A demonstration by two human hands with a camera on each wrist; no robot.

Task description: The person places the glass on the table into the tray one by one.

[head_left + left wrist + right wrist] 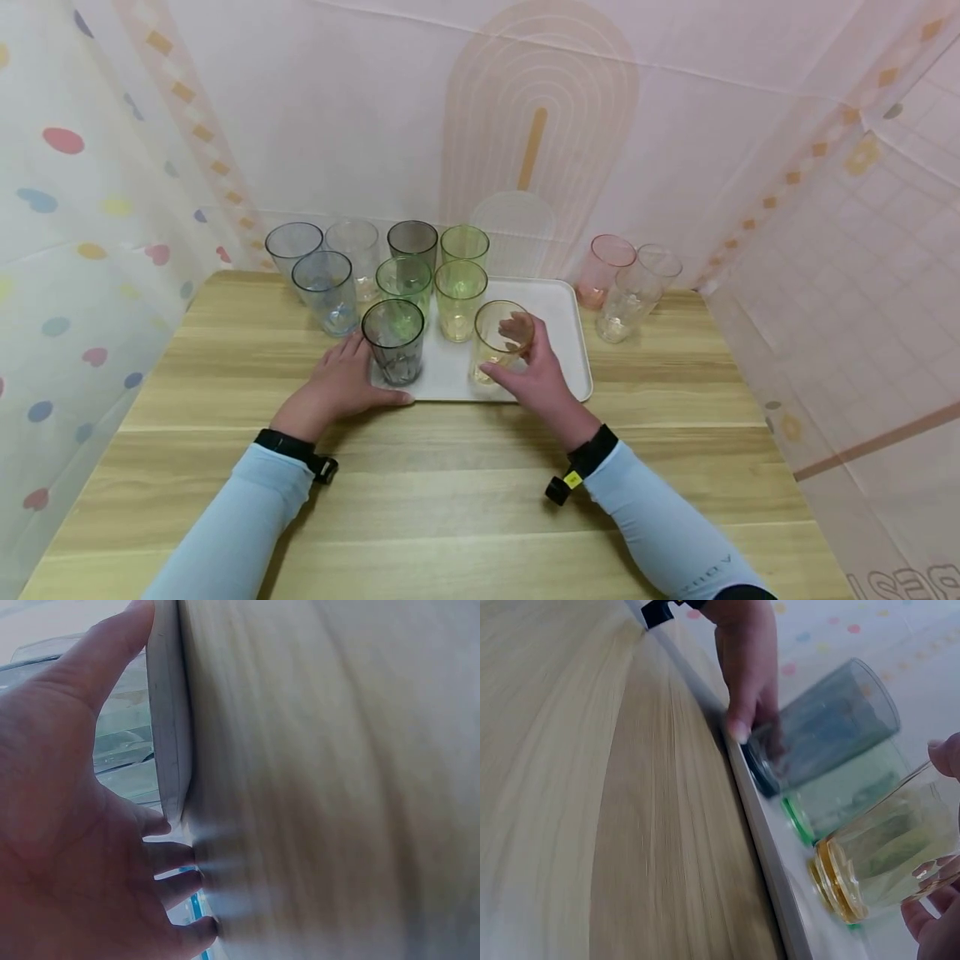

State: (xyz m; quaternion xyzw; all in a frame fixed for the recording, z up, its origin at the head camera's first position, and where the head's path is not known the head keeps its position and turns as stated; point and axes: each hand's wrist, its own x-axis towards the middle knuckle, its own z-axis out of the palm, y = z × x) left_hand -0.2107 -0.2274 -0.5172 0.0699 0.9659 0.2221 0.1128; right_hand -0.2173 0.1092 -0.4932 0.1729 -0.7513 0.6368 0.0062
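Note:
A white tray [558, 310] lies on the wooden table [450, 500] with several tinted plastic cups on it. My right hand [537, 377] grips an amber cup [501, 335] at the tray's front, thumb on the near side and fingers behind it. In the right wrist view the amber cup [885, 862] leans a little in my fingers [939, 924]. My left hand [341, 385] rests at the tray's front-left corner beside a dark grey cup [393, 343]. Its thumb [112, 652] lies straight against the tray's edge [169, 712], and its fingers touch the table.
Behind the grey cup stand a blue cup [327, 293], green cups [405, 283] and yellow-green cups [460, 298]. A pink cup [603, 271] and a clear cup [633, 298] stand off the tray at the right. Patterned cloth walls close in three sides.

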